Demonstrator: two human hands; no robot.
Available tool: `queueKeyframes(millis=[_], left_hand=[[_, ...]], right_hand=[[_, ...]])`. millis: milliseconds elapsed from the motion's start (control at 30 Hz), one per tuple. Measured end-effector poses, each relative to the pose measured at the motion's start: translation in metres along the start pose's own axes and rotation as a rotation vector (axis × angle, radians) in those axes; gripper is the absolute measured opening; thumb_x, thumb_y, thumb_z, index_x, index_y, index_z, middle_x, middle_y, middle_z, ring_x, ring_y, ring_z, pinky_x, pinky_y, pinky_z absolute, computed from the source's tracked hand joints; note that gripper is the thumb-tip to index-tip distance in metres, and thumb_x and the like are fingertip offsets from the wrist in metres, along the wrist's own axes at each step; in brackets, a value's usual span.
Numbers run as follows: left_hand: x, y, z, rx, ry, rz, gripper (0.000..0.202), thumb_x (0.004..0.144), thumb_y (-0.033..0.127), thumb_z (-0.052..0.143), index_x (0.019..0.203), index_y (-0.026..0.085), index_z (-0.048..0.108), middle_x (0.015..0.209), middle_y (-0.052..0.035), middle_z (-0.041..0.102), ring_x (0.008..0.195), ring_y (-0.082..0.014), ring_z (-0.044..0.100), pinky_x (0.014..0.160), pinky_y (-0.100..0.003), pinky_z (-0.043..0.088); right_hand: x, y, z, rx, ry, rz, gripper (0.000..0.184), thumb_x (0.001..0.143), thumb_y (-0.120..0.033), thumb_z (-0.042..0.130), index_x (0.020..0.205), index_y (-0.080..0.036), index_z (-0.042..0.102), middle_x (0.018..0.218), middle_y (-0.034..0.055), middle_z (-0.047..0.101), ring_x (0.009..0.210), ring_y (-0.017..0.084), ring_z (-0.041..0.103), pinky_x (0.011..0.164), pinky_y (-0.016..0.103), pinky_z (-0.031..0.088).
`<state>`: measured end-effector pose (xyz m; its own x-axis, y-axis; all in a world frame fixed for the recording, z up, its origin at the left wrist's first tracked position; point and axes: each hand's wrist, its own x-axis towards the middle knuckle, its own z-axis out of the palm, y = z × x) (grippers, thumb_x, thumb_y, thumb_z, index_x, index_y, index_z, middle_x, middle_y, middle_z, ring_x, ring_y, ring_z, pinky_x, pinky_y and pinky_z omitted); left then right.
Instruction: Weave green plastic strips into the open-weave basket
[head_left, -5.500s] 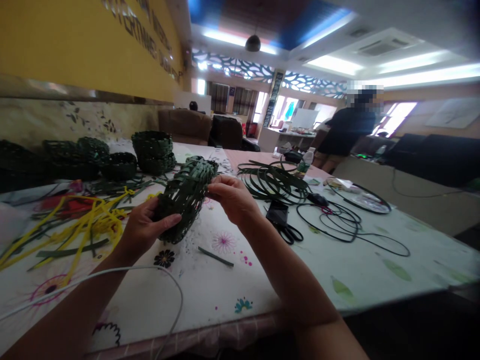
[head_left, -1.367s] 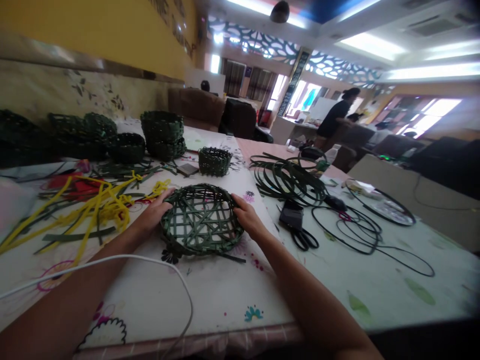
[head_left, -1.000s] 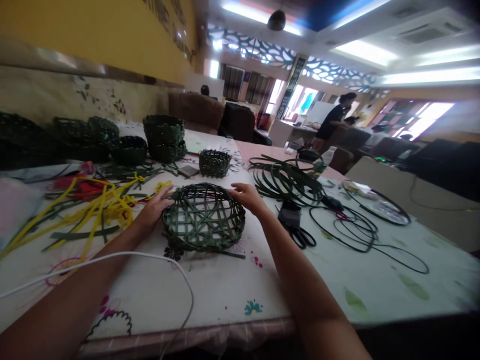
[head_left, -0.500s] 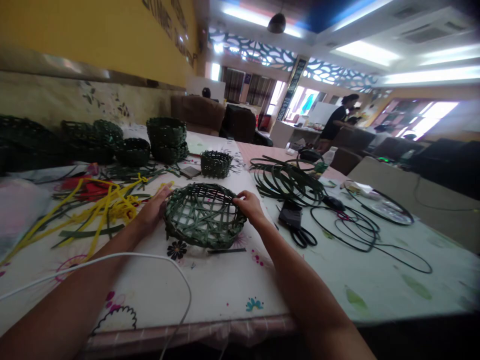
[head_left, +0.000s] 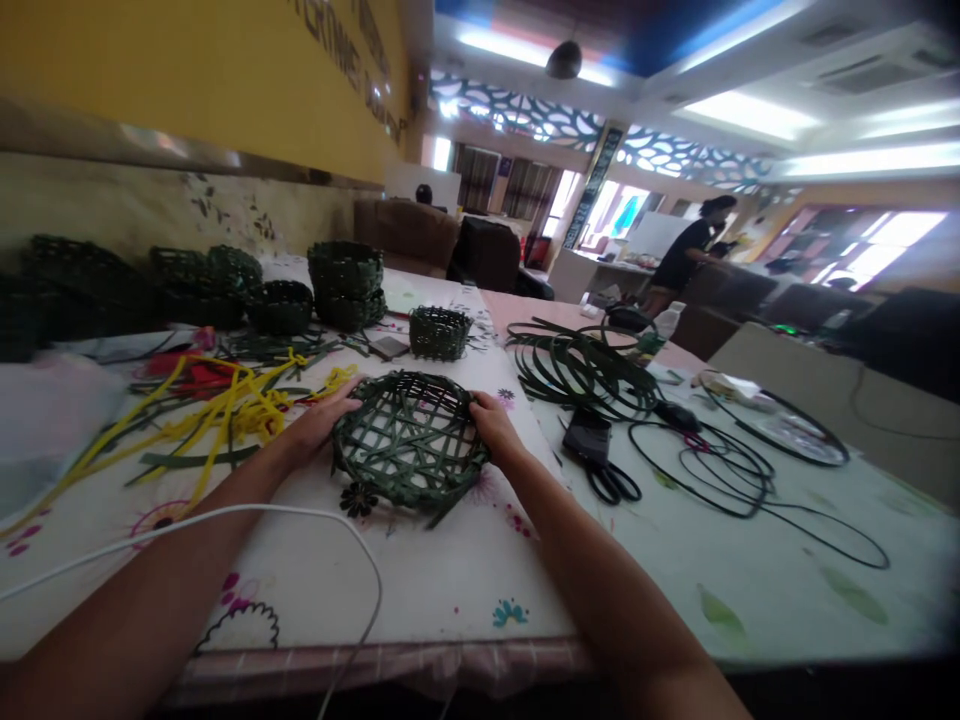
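Note:
A shallow round basket point(head_left: 409, 440) of dark green woven strips lies between my two hands at the middle of the table, its lattice bottom in sight. At its left rim, my left hand point(head_left: 328, 415) is closed, the thumb over the edge and the other fingers mostly hidden. My right hand point(head_left: 493, 424) pinches the right rim between thumb and fingers. A short green strip point(head_left: 452, 505) pokes out from under the near edge. Behind stands a small green basket point(head_left: 439, 333).
Yellow strips point(head_left: 244, 400) lie tangled on the left, with stacked green baskets point(head_left: 346, 284) behind. To the right are coiled green strips point(head_left: 577, 365), a phone point(head_left: 587, 436), scissors point(head_left: 611, 484) and a black cable point(head_left: 697, 460). A white cable point(head_left: 300, 508) crosses my left forearm. A person point(head_left: 686, 250) stands far back.
My left hand has shifted onto the left rim, its thumb now over the edge. The basket has tilted and moved slightly nearer, partly covering the short strip. The view has swung slightly left.

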<state>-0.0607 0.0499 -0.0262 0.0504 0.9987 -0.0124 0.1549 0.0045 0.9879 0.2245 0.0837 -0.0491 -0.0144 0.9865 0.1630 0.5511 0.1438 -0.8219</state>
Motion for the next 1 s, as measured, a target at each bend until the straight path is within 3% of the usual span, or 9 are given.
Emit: queueKeyframes(millis=[100,167,200,267,367,533,700,867,1000], left_hand=[[0.000,0.005,-0.004,0.028,-0.002,-0.052,0.073,0.074,0.045,0.069,0.143,0.025,0.055,0.156,-0.0095,0.045,0.143,-0.0306,0.044,0.118,-0.041,0.036],[-0.002,0.010,-0.005,0.044,-0.045,-0.072,0.077,0.068,0.040,0.074,0.141,0.023,0.057,0.149,-0.0099,0.054,0.137,-0.0317,0.050,0.114,-0.041,0.042],[-0.003,0.012,-0.005,0.052,-0.076,-0.075,0.076,0.065,0.037,0.074,0.138,0.023,0.059,0.143,-0.0089,0.060,0.133,-0.0323,0.054,0.111,-0.043,0.045],[-0.004,0.015,-0.004,0.071,-0.121,-0.078,0.073,0.063,0.033,0.072,0.135,0.023,0.062,0.131,-0.0058,0.069,0.125,-0.0329,0.060,0.108,-0.046,0.048],[-0.005,0.016,-0.004,0.141,-0.102,-0.049,0.072,0.062,0.036,0.074,0.133,0.023,0.063,0.127,-0.0054,0.071,0.121,-0.0337,0.062,0.105,-0.045,0.050],[-0.007,0.017,-0.007,0.328,-0.090,0.094,0.069,0.064,0.034,0.070,0.131,0.021,0.064,0.128,-0.0060,0.070,0.122,-0.0359,0.061,0.106,-0.046,0.048],[-0.006,0.015,-0.010,0.444,-0.172,0.151,0.067,0.066,0.030,0.060,0.132,0.022,0.064,0.137,-0.0037,0.065,0.133,-0.0351,0.052,0.116,-0.045,0.038],[0.000,0.010,-0.013,0.493,-0.255,0.191,0.066,0.066,0.026,0.057,0.131,0.025,0.065,0.136,-0.0004,0.066,0.133,-0.0330,0.052,0.117,-0.042,0.037],[0.000,0.013,-0.010,0.533,-0.204,0.178,0.064,0.064,0.029,0.058,0.127,0.023,0.067,0.130,-0.0030,0.069,0.130,-0.0345,0.055,0.115,-0.044,0.039]], right_hand=[[0.000,-0.006,-0.019,-0.097,-0.046,-0.015,0.033,0.087,-0.036,0.053,0.102,-0.012,0.070,0.083,0.0059,0.071,0.077,0.019,0.063,0.073,0.029,0.049],[0.002,-0.015,-0.033,-0.172,-0.092,-0.039,0.031,0.083,-0.042,0.064,0.090,-0.013,0.071,0.078,0.0065,0.070,0.075,0.020,0.062,0.076,0.032,0.049],[0.003,-0.022,-0.037,-0.210,-0.105,-0.065,0.031,0.080,-0.044,0.069,0.091,-0.014,0.072,0.082,0.0076,0.071,0.080,0.022,0.063,0.081,0.034,0.048],[0.008,-0.038,-0.039,-0.310,-0.124,-0.171,0.038,0.080,-0.042,0.074,0.109,-0.018,0.071,0.107,0.0111,0.072,0.100,0.025,0.064,0.095,0.038,0.045],[0.019,-0.066,-0.020,-0.518,-0.227,-0.452,0.057,0.089,-0.037,0.068,0.141,-0.019,0.054,0.136,0.0155,0.060,0.123,0.028,0.056,0.107,0.042,0.038],[0.043,-0.097,0.033,-0.713,-0.492,-0.768,0.061,0.091,-0.035,0.068,0.146,-0.018,0.048,0.135,0.0158,0.060,0.120,0.025,0.059,0.100,0.034,0.042],[0.057,-0.095,0.060,-0.864,-0.537,-0.721,0.030,0.098,-0.038,0.056,0.118,-0.021,0.070,0.106,0.0096,0.074,0.094,0.021,0.067,0.075,0.027,0.042],[0.052,-0.089,0.060,-0.871,-0.476,-0.674,0.029,0.100,-0.038,0.053,0.110,-0.020,0.072,0.101,0.0097,0.075,0.089,0.021,0.067,0.067,0.027,0.038],[0.049,-0.088,0.060,-0.864,-0.454,-0.662,0.030,0.100,-0.040,0.051,0.109,-0.021,0.073,0.104,0.0090,0.075,0.091,0.021,0.067,0.067,0.026,0.038]])
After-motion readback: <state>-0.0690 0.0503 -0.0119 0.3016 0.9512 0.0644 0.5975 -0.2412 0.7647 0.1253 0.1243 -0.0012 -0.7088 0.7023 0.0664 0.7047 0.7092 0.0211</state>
